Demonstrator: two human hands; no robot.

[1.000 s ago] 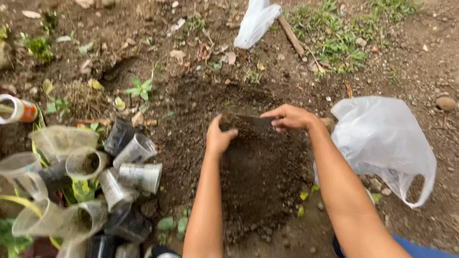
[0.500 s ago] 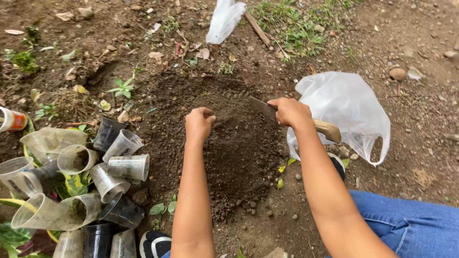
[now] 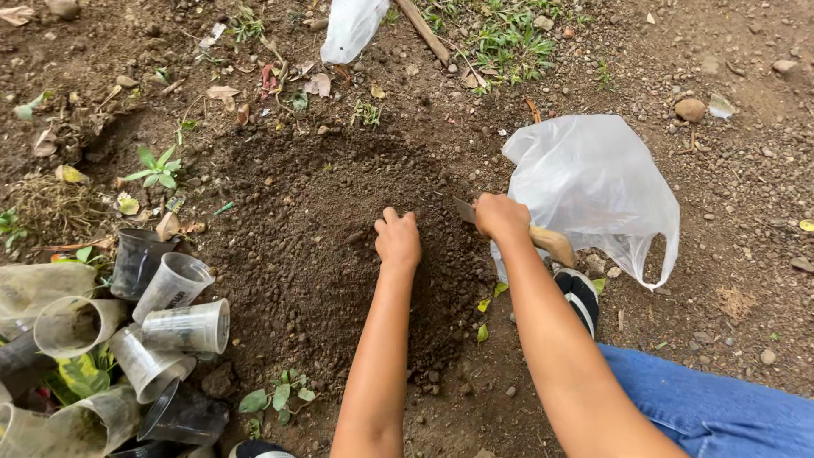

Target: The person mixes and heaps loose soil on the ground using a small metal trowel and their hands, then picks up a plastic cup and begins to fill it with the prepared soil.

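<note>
Soil mound: left hand fingers curled in; right hand clamps trowel; cups left, bag right.

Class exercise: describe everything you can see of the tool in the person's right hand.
The tool looks like a small trowel or knife. A pale wooden handle sticks out behind the right hand, and a flat, dull grey blade tip pokes out toward the dark soil mound. The fist hides its middle. It lies slanted, blade end toward the mound, handle end over the white plastic bag.
</note>
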